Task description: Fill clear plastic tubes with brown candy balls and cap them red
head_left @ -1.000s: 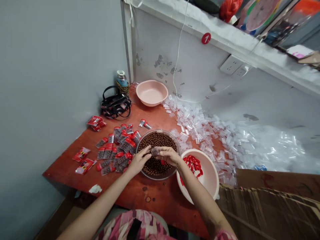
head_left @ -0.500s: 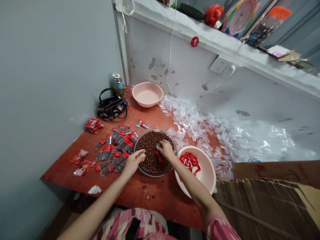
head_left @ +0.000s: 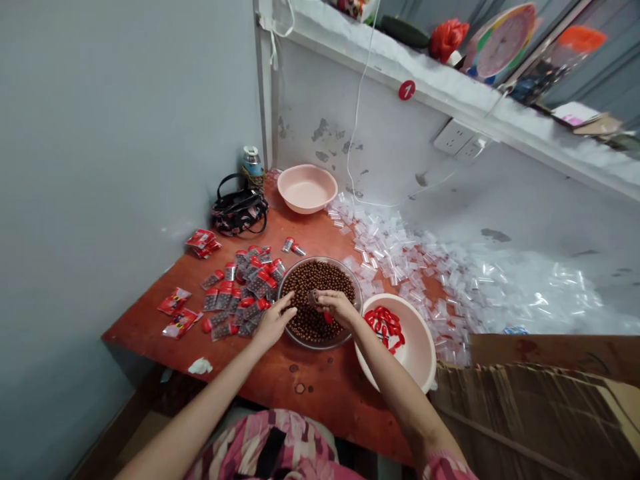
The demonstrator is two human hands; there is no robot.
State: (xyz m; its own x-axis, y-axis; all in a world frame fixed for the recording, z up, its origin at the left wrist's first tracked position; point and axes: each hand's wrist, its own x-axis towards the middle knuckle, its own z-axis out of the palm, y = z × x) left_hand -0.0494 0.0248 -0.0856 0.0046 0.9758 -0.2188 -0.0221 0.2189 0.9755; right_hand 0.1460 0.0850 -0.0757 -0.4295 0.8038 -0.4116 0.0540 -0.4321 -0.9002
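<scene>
A round clear bowl [head_left: 320, 346] full of small brown beads [head_left: 320, 273] stands on the table. Over the beads, my right hand [head_left: 339, 307] is closed on a small clear container [head_left: 313, 298] that looks dark with beads inside. A red cap [head_left: 328, 318] shows just under the same hand; whether the fingers hold it I cannot tell. My left hand [head_left: 277, 321] reaches over the bowl's left rim, fingers apart and holding nothing. Left of the bowl lies a heap of filled containers with red caps [head_left: 235, 297]. At its right, a pale basin [head_left: 417, 347] holds loose red caps [head_left: 387, 327].
Clear empty containers [head_left: 390, 247] are strewn along the wall to the right. A pink basin [head_left: 306, 190] and a black handbag [head_left: 240, 212] stand at the back. Red packets [head_left: 181, 323] lie at left; cardboard [head_left: 520, 413] is stacked at right.
My right hand has lifted the container from the beads, and it now looks filled. My left hand stays by the bowl's left rim. The whole view has shifted slightly.
</scene>
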